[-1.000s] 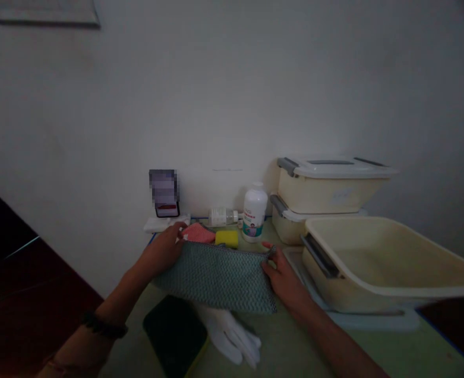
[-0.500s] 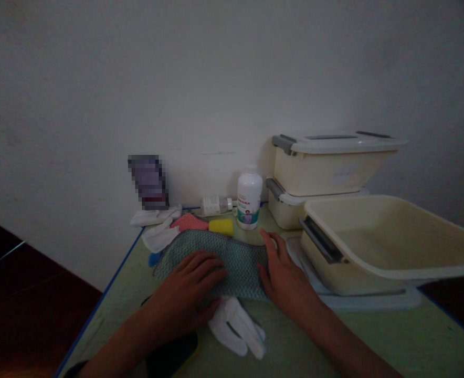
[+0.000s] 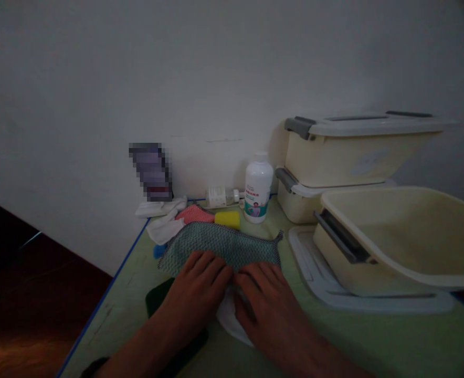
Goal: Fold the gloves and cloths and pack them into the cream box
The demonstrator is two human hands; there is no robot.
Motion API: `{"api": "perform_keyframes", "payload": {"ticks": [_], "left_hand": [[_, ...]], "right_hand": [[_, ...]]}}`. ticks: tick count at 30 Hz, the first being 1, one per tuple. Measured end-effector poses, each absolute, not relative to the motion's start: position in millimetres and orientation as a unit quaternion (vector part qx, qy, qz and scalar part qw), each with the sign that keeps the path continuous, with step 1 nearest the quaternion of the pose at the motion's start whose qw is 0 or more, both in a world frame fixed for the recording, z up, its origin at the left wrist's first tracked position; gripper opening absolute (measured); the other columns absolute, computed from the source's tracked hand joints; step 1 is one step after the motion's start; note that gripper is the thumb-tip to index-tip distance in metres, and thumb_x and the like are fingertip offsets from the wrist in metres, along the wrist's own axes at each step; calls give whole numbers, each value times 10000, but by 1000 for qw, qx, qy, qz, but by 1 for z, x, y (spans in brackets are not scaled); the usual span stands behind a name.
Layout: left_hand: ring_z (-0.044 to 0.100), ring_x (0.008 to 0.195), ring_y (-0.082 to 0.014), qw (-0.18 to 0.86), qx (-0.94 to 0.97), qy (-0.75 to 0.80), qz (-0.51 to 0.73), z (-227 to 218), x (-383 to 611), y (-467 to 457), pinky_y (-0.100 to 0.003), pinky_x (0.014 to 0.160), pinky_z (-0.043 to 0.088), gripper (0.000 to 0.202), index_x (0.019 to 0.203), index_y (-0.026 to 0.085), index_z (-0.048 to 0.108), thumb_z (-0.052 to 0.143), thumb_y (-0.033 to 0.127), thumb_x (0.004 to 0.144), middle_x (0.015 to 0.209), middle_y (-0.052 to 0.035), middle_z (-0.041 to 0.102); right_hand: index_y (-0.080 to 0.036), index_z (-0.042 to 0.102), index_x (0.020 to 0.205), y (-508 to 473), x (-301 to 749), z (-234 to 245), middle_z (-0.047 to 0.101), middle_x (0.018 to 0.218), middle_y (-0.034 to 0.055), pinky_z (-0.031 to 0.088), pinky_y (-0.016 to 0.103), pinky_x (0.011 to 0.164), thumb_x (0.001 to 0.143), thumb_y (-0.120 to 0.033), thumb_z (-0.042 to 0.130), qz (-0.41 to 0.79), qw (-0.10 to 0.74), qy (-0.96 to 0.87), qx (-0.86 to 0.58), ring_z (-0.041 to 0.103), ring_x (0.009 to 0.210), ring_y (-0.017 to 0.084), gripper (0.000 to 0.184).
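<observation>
A green checked cloth (image 3: 224,244) lies spread on the table, its far right corner sticking up. My left hand (image 3: 200,286) rests on its near edge, fingers curled down over the fabric. Right beside it, my right hand (image 3: 263,299) closes on the same edge, the two hands nearly touching. The fingertips are partly hidden. A white glove (image 3: 230,315) lies under and between my hands, mostly covered by the right one. A dark green-black pad (image 3: 159,296) shows beneath my left forearm.
Behind the cloth are a yellow sponge (image 3: 227,219), a pink cloth (image 3: 194,214), a white cloth (image 3: 165,230), a white bottle (image 3: 257,189) and a clear bottle lying down (image 3: 218,197). At right stand an open cream bin (image 3: 342,273), a grey-white lid (image 3: 405,303) and stacked lidded boxes (image 3: 334,157).
My right hand has moved left from the cloth's right side to its near edge, beside my left hand. The fingers have curled in. The camera view has shifted slightly.
</observation>
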State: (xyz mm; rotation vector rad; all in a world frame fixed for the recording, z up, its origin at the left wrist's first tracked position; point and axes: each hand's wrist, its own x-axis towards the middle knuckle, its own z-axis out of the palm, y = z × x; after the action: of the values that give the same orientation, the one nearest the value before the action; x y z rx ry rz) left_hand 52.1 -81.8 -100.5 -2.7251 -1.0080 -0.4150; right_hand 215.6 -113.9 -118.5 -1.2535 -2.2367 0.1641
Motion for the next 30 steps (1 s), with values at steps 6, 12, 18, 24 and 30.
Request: {"api": "perform_keyframes", "payload": {"ticks": [6,12,18,24,30], "left_hand": [[559,754,-207,113,-915,-321,-218,-101,47,-82,-383,720,472,146,866,156,600,454,147,869,785,-46,644],[569,741,-184,103,-918,-298,-241,-102,49,-85,-356,723,487,150,915,142,611,466,141,880,793,-44,654],[574,723,-183,108,-917,-300,-238,-101,50,-86,-359,707,498,158,876,152,619,462,138,876,751,-37,638],[600,785,-190,102,-932,-269,-219,-92,40,-81,-336,725,521,183,966,136,609,438,152,903,852,-68,664],[634,925,-219,98,-939,-258,-203,-78,13,-70,-378,828,525,291,1091,143,596,410,75,878,996,-98,705]], "right_hand": [[-181,562,807,-107,211,-122,611,781,33,441,384,687,792,-57,485,-9,304,-828,-471,547,745,214,147],[-187,557,855,-105,222,-118,611,814,38,431,373,691,826,-88,482,28,341,-820,-460,546,759,210,127],[-195,557,818,-104,221,-117,598,785,29,431,361,689,813,-94,498,18,331,-822,-463,537,750,202,117],[-189,567,812,-100,231,-112,605,775,35,428,350,680,845,-99,463,7,331,-832,-445,533,742,197,142],[-171,573,826,-95,247,-104,606,793,41,432,347,688,837,-93,497,15,313,-841,-440,526,766,199,110]]}}
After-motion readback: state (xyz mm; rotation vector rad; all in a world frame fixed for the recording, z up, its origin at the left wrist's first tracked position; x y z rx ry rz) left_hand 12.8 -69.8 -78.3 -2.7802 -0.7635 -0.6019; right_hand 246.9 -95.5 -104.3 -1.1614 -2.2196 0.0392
